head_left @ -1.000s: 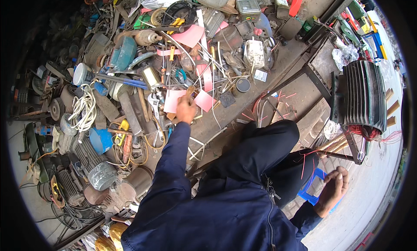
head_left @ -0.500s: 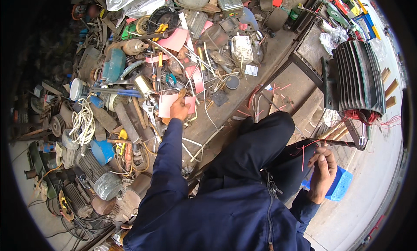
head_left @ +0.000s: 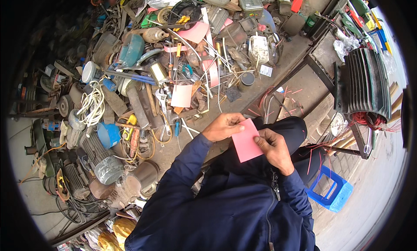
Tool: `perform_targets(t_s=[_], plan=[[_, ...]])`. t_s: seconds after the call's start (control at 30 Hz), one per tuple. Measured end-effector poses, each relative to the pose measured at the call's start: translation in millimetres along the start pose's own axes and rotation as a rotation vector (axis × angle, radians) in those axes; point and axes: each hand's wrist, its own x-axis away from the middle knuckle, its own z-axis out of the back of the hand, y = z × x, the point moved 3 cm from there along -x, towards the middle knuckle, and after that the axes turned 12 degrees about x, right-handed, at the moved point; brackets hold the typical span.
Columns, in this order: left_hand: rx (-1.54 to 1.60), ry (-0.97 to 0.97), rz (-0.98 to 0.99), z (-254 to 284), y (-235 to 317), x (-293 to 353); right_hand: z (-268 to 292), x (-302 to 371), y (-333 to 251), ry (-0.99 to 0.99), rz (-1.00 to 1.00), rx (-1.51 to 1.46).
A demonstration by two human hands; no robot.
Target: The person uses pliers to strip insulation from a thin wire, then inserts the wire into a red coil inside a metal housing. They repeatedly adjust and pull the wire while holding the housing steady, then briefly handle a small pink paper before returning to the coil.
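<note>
A pink sheet of paper or card (head_left: 246, 143) is held over my lap between both hands. My left hand (head_left: 224, 127) pinches its upper left edge, thumb on top. My right hand (head_left: 275, 149) grips its right edge, also with the thumb on top; the fingers underneath are partly hidden. On the cluttered bench ahead lies another pink piece (head_left: 182, 96), beside an adjustable wrench (head_left: 163, 101) and a wooden-looking handle (head_left: 196, 88). To my right a finned motor housing (head_left: 364, 84) sits on a metal frame, red wires (head_left: 368, 118) coming from its lower end.
The bench is heaped with tools and old motor parts, including a finned motor (head_left: 99, 157), a white cord bundle (head_left: 92, 104) and a blue container (head_left: 108, 134). A blue plastic stool or crate (head_left: 343, 198) stands on the ground at right. Scissors (head_left: 367, 149) hang by the frame.
My left hand has come back from the bench with a pink piece, leaving another there. My right hand has moved left from near the red wires to grip the piece too.
</note>
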Motion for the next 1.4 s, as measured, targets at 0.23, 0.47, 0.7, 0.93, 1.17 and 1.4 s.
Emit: perform_targets(t_s=[0.23, 0.47, 0.7, 0.93, 1.17, 1.4], plan=[[0.153, 0.506, -0.18, 70.0, -44.5, -7.2, 1.8, -5.1, 22.0, 0.191, -0.063, -0.131], [-0.535, 1.504, -0.332, 264.3, -75.8, 60.3, -8.8, -13.4, 20.2, 0.174, -0.111, -0.306], [-0.103, 0.955, -0.332, 251.5, 1.3, -18.3, -19.2, -61.8, -0.8, 0.233, -0.174, -0.23], [0.361, 0.816, -0.439, 192.9, 37.2, -50.0, -47.8, -245.9, -68.6, 0.2, -0.071, -0.451], [0.338, 1.054, -0.299, 185.8, -75.2, 12.4, -78.2, -359.5, -99.4, 0.176, -0.014, -0.399], [0.365, 1.124, -0.171, 187.1, -127.1, 52.8, -96.6, -430.9, -93.1, 0.186, -0.016, -0.265]])
